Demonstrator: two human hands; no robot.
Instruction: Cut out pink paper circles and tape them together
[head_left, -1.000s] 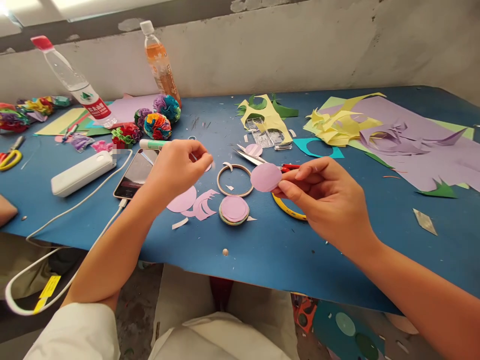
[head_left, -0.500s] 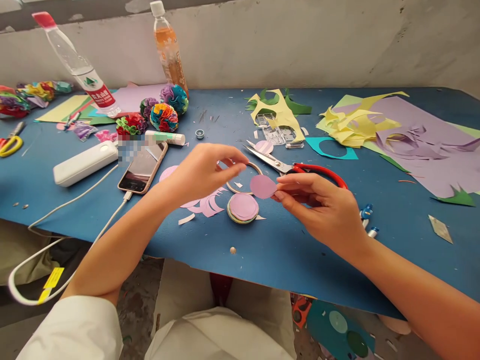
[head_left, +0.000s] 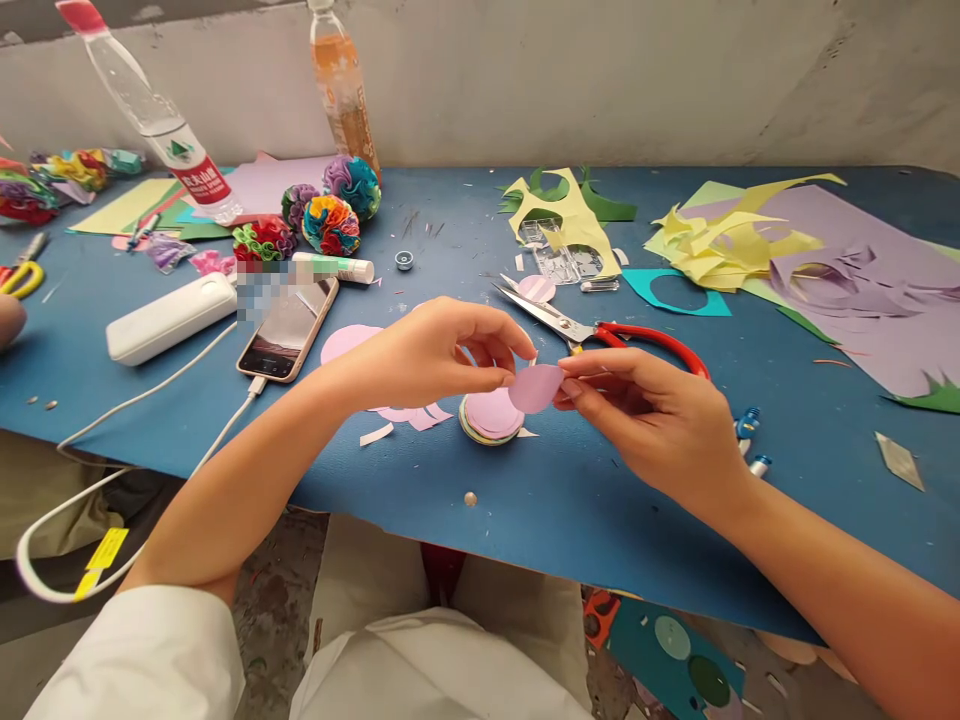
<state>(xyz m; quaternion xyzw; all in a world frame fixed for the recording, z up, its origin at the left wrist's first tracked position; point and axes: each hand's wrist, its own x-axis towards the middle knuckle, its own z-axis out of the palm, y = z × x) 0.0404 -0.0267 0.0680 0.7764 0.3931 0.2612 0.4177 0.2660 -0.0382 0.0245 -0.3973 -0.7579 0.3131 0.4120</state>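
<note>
A light purple paper circle [head_left: 537, 388] is tilted above the table, pinched at its right edge between the thumb and fingers of my right hand [head_left: 649, 415]. My left hand [head_left: 465, 345] is at the circle's left side, its thumb at the paper's edge and its fingertips curled but apart. Just below lies a small stack of paper circles [head_left: 491, 418], purple on top. Scissors with red handles [head_left: 559, 315] lie with blades spread behind my right hand. Purple paper scraps [head_left: 412, 415] and a larger purple paper piece [head_left: 351, 343] are near my left forearm.
A phone [head_left: 289, 330] on a white cable, a white power bank [head_left: 172, 318] and a glue stick [head_left: 337, 268] lie left. Behind stand a water bottle [head_left: 180, 150] and an orange drink bottle [head_left: 341, 90]. Yellow paper offcuts [head_left: 739, 245] lie right. Another person's hand [head_left: 9, 322] shows at far left.
My left hand has moved right to the paper circle's edge. The circle has tilted and come slightly lower. A ring on the table is now mostly hidden by my left hand.
</note>
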